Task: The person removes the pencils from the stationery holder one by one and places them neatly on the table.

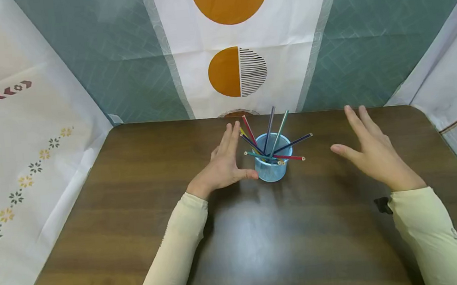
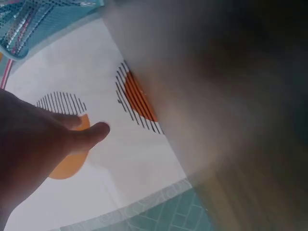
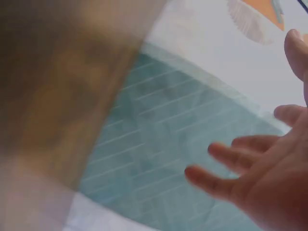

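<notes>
A light blue mesh pencil cup (image 1: 271, 173) stands upright toward the back of the table, holding several colored pencils (image 1: 293, 143) that fan out over its rim. Close on its left is my left hand (image 1: 223, 165), fingers straight and thumb spread, the thumb tip right at the cup's side. My right hand (image 1: 374, 157) is held well to the right of the cup, with fingers extended and nothing in it. In the left wrist view, part of the mesh cup (image 2: 36, 24) shows beyond the left hand (image 2: 43, 144). Only the right hand (image 3: 274, 178), spread, appears large in its wrist view.
The brown wooden table (image 1: 240, 252) reaches back to a green and white patterned cloth (image 1: 184, 35). White cloth with printed flowers (image 1: 4, 161) hangs along the left side. A dark object (image 1: 383, 205) shows at the right sleeve's cuff.
</notes>
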Tool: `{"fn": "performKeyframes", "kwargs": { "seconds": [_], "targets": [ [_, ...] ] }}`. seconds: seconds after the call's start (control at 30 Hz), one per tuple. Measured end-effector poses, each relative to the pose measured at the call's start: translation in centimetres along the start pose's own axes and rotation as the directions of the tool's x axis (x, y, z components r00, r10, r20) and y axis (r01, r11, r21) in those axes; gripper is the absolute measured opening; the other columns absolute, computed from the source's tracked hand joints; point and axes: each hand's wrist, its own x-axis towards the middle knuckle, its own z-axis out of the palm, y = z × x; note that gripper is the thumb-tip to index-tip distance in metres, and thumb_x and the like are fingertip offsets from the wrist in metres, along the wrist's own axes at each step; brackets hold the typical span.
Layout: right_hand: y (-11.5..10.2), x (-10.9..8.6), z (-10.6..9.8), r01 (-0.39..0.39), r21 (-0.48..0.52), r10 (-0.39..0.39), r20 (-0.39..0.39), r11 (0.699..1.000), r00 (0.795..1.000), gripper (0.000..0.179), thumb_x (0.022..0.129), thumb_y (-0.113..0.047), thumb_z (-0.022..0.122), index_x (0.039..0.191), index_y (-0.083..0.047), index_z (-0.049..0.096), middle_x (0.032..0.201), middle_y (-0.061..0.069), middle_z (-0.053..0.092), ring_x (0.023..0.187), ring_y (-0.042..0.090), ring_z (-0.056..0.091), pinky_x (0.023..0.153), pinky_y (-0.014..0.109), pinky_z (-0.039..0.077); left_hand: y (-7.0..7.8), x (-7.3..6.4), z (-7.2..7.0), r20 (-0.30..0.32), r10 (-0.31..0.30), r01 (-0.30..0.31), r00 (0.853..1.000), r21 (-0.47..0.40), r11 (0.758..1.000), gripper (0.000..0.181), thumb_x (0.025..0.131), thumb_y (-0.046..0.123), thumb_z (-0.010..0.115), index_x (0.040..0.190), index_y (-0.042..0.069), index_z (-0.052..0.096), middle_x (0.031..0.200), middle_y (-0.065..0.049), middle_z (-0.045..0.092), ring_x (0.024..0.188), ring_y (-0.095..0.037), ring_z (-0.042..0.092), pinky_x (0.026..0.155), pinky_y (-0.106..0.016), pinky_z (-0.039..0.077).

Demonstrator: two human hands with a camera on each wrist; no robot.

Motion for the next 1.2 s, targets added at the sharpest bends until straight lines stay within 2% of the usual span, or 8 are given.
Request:
{"fn": "performKeyframes", "kwargs": {
  "seconds": [0.13, 0.33, 0.5, 0.57, 0.67, 0.93, 1.13, 1.2],
  "targets": [
    [-2.2, 1.1, 0.3, 0.101, 0.087, -0.096, -0.057, 0.991, 0.994, 0.086, 0.092, -0.035, 0.067, 0.154, -0.039, 0.008, 0.160, -0.007, 0.004, 0.146, 0.027, 0.005, 0.107, 0.065, 0.009, -0.1, 0.1, 0.7, 0.042, -0.002, 0.007, 0.999, -0.111, 0.994, 0.132, 0.069, 0.052, 0.082, 0.146, 0.042, -0.025, 0.157, 0.008, -0.022, 0.145, -0.019, -0.006, 0.108, -0.063, 0.013],
    [-4.1, 1.6, 1.8, 0.152, 0.200, -0.129, -0.123, 0.968, 0.984, 0.078, 0.088, -0.027, 0.073, 0.150, -0.043, 0.028, 0.151, -0.004, 0.037, 0.133, 0.024, 0.039, 0.105, 0.056, 0.029, -0.3, -0.2, 1.5, 0.035, 0.135, -0.119, 0.990, -0.284, 0.951, 0.132, 0.059, 0.070, 0.068, 0.149, 0.035, -0.021, 0.158, 0.008, -0.019, 0.145, -0.013, -0.008, 0.114, -0.043, 0.015],
    [-4.1, 0.8, 3.3, 0.266, 0.284, -0.172, -0.317, 0.921, 0.933, 0.053, 0.086, -0.003, 0.073, 0.135, -0.019, 0.059, 0.123, 0.005, 0.063, 0.107, 0.012, 0.056, 0.093, 0.023, 0.042, 0.4, -0.1, 2.2, 0.032, 0.159, -0.136, 0.987, -0.369, 0.920, 0.129, 0.061, 0.070, 0.068, 0.150, 0.037, -0.017, 0.160, 0.002, -0.006, 0.145, -0.016, 0.001, 0.114, -0.044, 0.015],
    [-4.5, 0.5, 3.7, 0.320, 0.318, -0.189, -0.381, 0.892, 0.905, 0.044, 0.084, 0.005, 0.071, 0.125, -0.007, 0.064, 0.115, 0.010, 0.066, 0.099, 0.013, 0.058, 0.087, 0.016, 0.043, 0.7, -0.1, 2.3, 0.032, 0.146, -0.123, 0.989, -0.386, 0.914, 0.127, 0.062, 0.069, 0.070, 0.151, 0.038, -0.015, 0.160, 0.000, -0.002, 0.145, -0.019, 0.008, 0.113, -0.046, 0.018],
    [-5.4, 0.3, 4.1, 0.356, 0.352, -0.195, -0.416, 0.866, 0.888, 0.038, 0.083, 0.011, 0.069, 0.119, 0.001, 0.063, 0.111, 0.014, 0.065, 0.095, 0.019, 0.059, 0.085, 0.018, 0.046, 1.0, 0.0, 2.5, 0.025, 0.128, -0.108, 0.991, -0.401, 0.910, 0.123, 0.065, 0.068, 0.068, 0.152, 0.037, -0.013, 0.160, -0.002, 0.003, 0.143, -0.025, 0.017, 0.111, -0.050, 0.021],
    [-5.0, 0.9, 5.6, 0.338, 0.332, -0.182, -0.423, 0.881, 0.888, 0.032, 0.084, 0.007, 0.071, 0.113, -0.004, 0.064, 0.119, 0.004, 0.065, 0.099, 0.007, 0.061, 0.087, 0.022, 0.048, 1.4, 0.5, 2.7, 0.042, 0.105, -0.078, 0.994, -0.421, 0.904, 0.103, 0.084, 0.039, 0.073, 0.155, 0.033, -0.001, 0.157, -0.004, 0.021, 0.143, -0.022, 0.018, 0.112, -0.050, 0.019],
    [-4.7, 1.2, 6.3, 0.378, 0.341, -0.186, -0.480, 0.861, 0.857, 0.033, 0.085, 0.006, 0.070, 0.115, -0.005, 0.064, 0.115, 0.003, 0.067, 0.098, 0.010, 0.063, 0.084, 0.021, 0.049, 1.7, 0.6, 2.7, 0.076, 0.049, -0.017, 0.996, -0.370, 0.929, 0.093, 0.090, 0.038, 0.068, 0.153, 0.043, 0.000, 0.155, -0.004, 0.027, 0.141, -0.026, 0.024, 0.110, -0.052, 0.024],
    [-4.7, 1.3, 6.4, 0.394, 0.341, -0.191, -0.498, 0.853, 0.846, 0.032, 0.084, 0.008, 0.070, 0.113, -0.004, 0.064, 0.114, 0.004, 0.068, 0.097, 0.011, 0.063, 0.084, 0.020, 0.049, 2.8, 0.3, 1.9, 0.102, 0.025, 0.014, 0.995, -0.369, 0.929, 0.091, 0.092, 0.036, 0.066, 0.154, 0.039, 0.000, 0.155, -0.007, 0.029, 0.140, -0.031, 0.027, 0.108, -0.054, 0.026]
  ]
}}
